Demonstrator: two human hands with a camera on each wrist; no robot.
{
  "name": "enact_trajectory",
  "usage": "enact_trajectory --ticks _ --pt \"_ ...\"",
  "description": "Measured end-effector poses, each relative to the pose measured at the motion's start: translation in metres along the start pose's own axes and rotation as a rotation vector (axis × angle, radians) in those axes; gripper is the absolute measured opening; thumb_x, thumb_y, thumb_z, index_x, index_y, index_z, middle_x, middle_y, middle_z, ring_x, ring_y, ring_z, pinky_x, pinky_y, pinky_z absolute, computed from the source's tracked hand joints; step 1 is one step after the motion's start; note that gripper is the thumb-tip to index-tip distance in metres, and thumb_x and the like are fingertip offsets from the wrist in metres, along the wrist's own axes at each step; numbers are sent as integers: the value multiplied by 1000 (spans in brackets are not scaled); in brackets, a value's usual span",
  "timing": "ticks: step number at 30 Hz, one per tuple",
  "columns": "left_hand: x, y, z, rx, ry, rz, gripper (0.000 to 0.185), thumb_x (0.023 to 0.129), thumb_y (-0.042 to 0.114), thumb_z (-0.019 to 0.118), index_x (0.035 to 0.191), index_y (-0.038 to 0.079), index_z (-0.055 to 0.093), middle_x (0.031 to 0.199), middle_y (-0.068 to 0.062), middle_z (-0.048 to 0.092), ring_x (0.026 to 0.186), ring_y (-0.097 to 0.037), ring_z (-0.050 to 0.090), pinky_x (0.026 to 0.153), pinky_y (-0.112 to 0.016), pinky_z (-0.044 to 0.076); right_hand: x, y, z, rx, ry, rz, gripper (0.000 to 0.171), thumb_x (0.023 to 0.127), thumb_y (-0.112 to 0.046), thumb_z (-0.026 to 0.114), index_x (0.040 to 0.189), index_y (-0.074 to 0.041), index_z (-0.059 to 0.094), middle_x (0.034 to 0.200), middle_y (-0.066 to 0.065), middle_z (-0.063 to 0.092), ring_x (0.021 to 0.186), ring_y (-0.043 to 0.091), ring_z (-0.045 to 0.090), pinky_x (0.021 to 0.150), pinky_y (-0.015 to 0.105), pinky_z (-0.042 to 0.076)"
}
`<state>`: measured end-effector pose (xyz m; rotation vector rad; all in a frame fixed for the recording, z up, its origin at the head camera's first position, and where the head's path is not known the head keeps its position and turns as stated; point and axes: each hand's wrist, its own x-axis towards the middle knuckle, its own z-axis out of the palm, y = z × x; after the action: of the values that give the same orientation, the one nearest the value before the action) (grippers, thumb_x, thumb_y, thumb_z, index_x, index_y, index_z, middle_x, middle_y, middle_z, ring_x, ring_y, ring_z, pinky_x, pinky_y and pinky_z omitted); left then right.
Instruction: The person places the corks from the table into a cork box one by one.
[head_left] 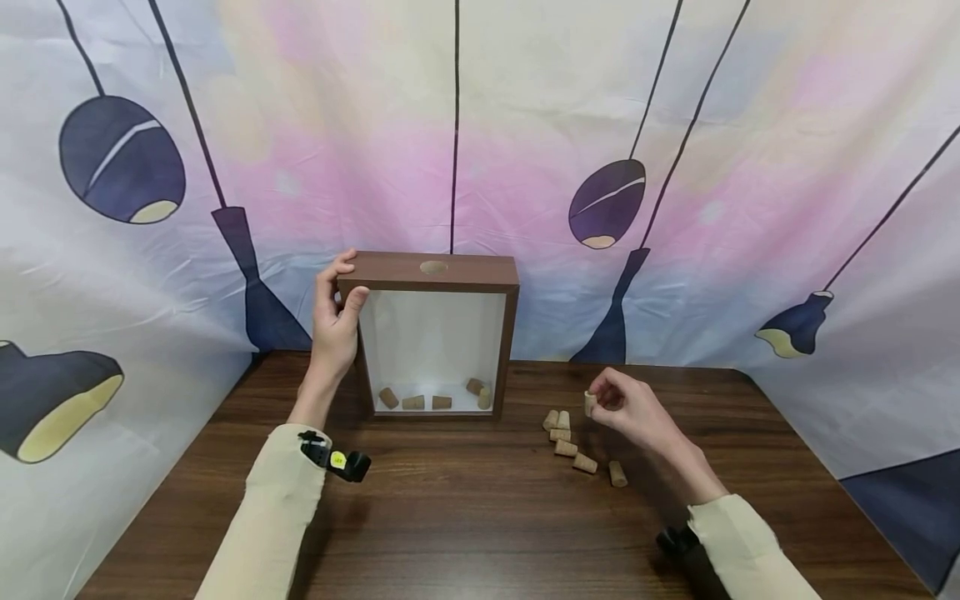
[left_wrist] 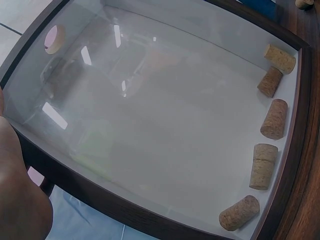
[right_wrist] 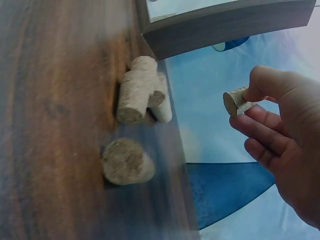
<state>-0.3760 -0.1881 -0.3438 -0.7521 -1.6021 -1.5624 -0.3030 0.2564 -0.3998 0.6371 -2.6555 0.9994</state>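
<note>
A brown-framed shadow box [head_left: 435,350] with a clear front stands upright on the table, a round hole [head_left: 433,267] in its top. Inside, several corks [left_wrist: 274,119] lie along the bottom. My left hand [head_left: 335,321] grips the box's upper left corner, thumb on the front edge and fingers behind the top. Between thumb and fingertips, my right hand [head_left: 633,410] pinches a cork [right_wrist: 236,101] just above the table, right of the box. Several loose corks [head_left: 566,448] lie on the wood below and left of that hand; one of them [head_left: 617,474] sits a little apart.
The dark wood table [head_left: 450,517] ends at the back against a printed cloth backdrop [head_left: 420,125] with hanging-lamp drawings. Cloth also rises at both sides. A black wrist camera [head_left: 337,461] is strapped over the left sleeve.
</note>
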Motion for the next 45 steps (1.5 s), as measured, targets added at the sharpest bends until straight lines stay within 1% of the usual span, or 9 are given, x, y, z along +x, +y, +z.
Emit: enact_trajectory --ticks 4,7,18,23,26,32,35,40,45 --pt "0 -1 1 -9 2 11 48 100 30 57 130 -5 41 154 -8 41 140 -21 35 94 -26 34 6 -6 -4 -3 22 -23 20 85 -6 72 96 -20 63 91 -4 67 79 8 63 69 26 52" --pt "0 -1 1 -13 2 10 50 100 32 57 130 -5 41 154 -10 40 141 -21 35 95 -26 34 11 -11 -6 -15 42 -53 19 85 -6 72 95 -20 63 91 -5 68 77 7 63 68 26 52" --pt "-1 0 1 -7 -7 13 47 101 30 56 130 -4 41 155 -7 40 141 -21 34 92 -26 33 31 -33 -21 -43 119 -170 20 84 -3 74 91 -18 63 89 -5 67 74 6 62 66 25 52" --pt "-1 0 0 -3 -4 15 48 101 31 56 130 -4 41 155 -9 40 140 -21 35 90 -26 34 42 -47 -29 -48 135 -229 18 84 -2 72 91 -17 64 91 -3 67 78 8 62 70 32 54" --pt "-1 -1 0 -4 -4 16 47 101 30 56 130 -4 41 155 -11 39 142 -21 33 93 -26 33 49 -57 -32 -52 139 -257 16 85 -2 71 92 -16 64 92 -1 66 80 10 62 72 36 54" --pt "-2 -1 -1 0 -4 13 46 101 29 55 130 -3 41 155 -11 39 142 -22 33 95 -26 33 62 -76 -37 -72 155 -291 14 85 -5 70 91 -16 64 90 -2 66 80 10 61 70 31 52" --pt "-2 -1 -1 1 -2 13 47 101 30 55 130 -4 41 155 -10 40 143 -21 33 96 -27 33 68 -85 -39 -80 159 -307 14 86 -6 70 92 -16 63 92 -2 66 80 10 62 70 31 52" --pt "-2 -1 0 1 1 4 43 102 25 55 130 -4 40 155 -11 39 143 -20 33 98 -27 32 77 -104 -44 -59 167 -338 12 85 -5 70 92 -13 65 95 1 67 83 12 63 76 34 50" --pt "-1 -1 0 5 -1 -8 39 103 16 53 131 -7 39 156 -16 37 144 -19 32 97 -26 32 86 -121 -48 -52 173 -358 11 86 -5 69 93 -13 66 98 2 69 83 13 63 76 34 50"
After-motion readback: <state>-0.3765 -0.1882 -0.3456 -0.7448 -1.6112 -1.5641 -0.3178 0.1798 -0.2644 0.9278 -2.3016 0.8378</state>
